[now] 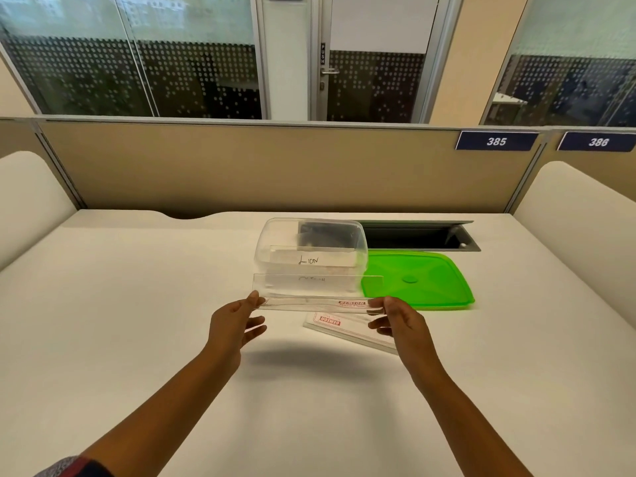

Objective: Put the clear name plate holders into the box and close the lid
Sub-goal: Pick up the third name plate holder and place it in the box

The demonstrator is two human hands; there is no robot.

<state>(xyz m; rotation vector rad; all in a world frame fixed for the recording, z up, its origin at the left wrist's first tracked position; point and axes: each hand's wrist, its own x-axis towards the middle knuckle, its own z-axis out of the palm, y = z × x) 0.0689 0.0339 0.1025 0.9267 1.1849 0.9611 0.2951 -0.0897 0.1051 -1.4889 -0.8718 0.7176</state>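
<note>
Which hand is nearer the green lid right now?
Right. The right hand is just below the green lid's near-left corner; the left hand is further left, past the holder.

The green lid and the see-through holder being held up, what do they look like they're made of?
The green lid looks like soft, slightly translucent moulded plastic: bright colour, raised ribs and a dull sheen. The holder, held at its ends by the left hand and right hand, seems to be rigid clear acrylic or similar, glossy; the box behind shows through it.
</note>
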